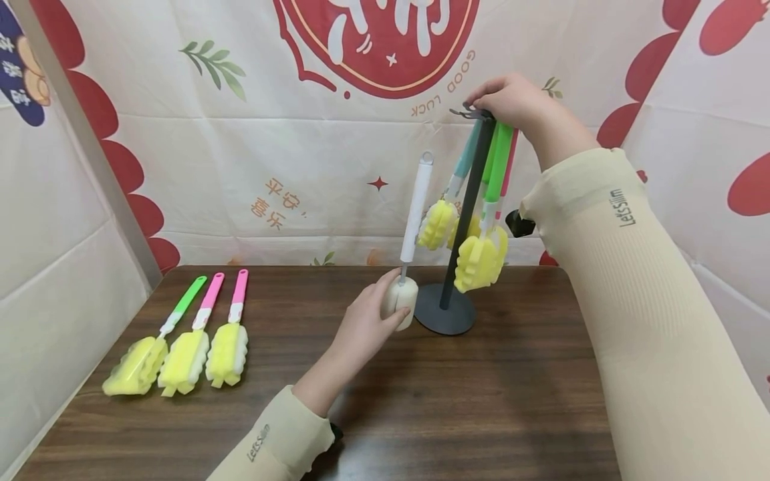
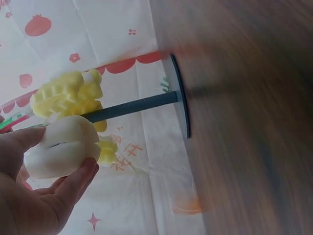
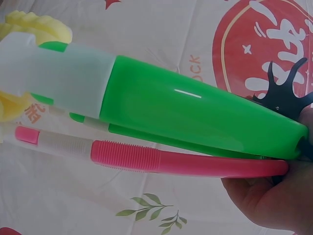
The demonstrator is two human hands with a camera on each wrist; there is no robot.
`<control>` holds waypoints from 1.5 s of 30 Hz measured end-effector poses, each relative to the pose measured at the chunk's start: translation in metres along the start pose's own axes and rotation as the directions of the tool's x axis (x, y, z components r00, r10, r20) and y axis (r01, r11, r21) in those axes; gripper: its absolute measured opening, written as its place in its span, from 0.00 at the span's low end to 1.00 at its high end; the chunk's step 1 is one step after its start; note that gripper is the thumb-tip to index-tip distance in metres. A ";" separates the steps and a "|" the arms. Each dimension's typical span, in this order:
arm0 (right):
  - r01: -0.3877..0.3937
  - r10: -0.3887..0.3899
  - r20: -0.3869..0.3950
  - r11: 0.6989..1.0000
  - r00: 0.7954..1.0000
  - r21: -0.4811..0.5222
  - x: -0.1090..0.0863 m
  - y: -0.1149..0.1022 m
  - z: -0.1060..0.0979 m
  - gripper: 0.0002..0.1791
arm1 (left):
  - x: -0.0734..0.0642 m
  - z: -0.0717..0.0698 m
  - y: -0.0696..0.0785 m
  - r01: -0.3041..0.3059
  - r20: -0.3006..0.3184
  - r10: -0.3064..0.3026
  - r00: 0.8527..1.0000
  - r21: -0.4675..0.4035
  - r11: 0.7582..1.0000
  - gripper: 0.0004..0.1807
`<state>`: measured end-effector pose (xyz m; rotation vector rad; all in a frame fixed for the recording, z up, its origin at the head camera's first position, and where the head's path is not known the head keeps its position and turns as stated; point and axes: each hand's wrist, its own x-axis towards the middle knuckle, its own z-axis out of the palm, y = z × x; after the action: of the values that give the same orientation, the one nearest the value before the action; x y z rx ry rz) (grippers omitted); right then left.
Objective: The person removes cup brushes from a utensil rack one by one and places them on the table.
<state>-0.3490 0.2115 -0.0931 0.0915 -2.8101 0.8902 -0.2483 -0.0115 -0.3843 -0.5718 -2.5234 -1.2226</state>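
My left hand [image 1: 361,321] grips a white bottle brush by its cream sponge head [image 2: 73,134], the thumb on one side and the fingers on the other. The brush's white handle [image 1: 416,210] points up, its ring end beside the stand. My right hand [image 1: 519,103] holds the hooked top of the dark brush stand [image 1: 455,267]. From its hooks hang a blue-handled brush [image 1: 466,157], green-handled brushes [image 3: 195,105] and a pink-handled brush [image 3: 215,164], with yellow sponge heads low. Part of the right hand's fingers is hidden behind the hooks and handles.
Three yellow sponge brushes lie side by side at the table's left: a green-handled one [image 1: 138,364], then two pink-handled ones, the outer of them [image 1: 227,354] nearest the middle. The stand's round base [image 1: 436,322] rests near the back edge. A printed cloth [image 1: 337,174] hangs behind the brown table [image 1: 457,407].
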 end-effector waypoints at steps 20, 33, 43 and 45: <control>0.014 -0.014 -0.008 1.000 1.000 0.000 -0.009 0.003 -0.003 0.24 | -0.019 -0.021 -0.018 0.018 -0.002 -0.018 1.000 0.009 1.000 0.37; 0.016 -0.016 -0.006 1.000 1.000 0.003 -0.010 0.004 -0.004 0.24 | -0.027 -0.031 -0.033 0.060 -0.022 -0.060 0.998 0.032 0.998 0.35; 0.025 -0.025 -0.008 1.000 1.000 0.006 -0.010 0.004 -0.004 0.24 | -0.032 -0.039 -0.041 0.092 -0.040 -0.090 0.995 0.062 0.994 0.34; 0.020 -0.020 -0.007 1.000 1.000 0.008 -0.010 0.004 -0.004 0.24 | -0.034 -0.040 -0.043 0.101 -0.042 -0.098 0.994 0.067 0.993 0.34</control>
<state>-0.3387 0.2171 -0.0940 0.1179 -2.7943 0.8963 -0.2352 -0.0748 -0.4032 -0.4062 -2.5777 -1.1620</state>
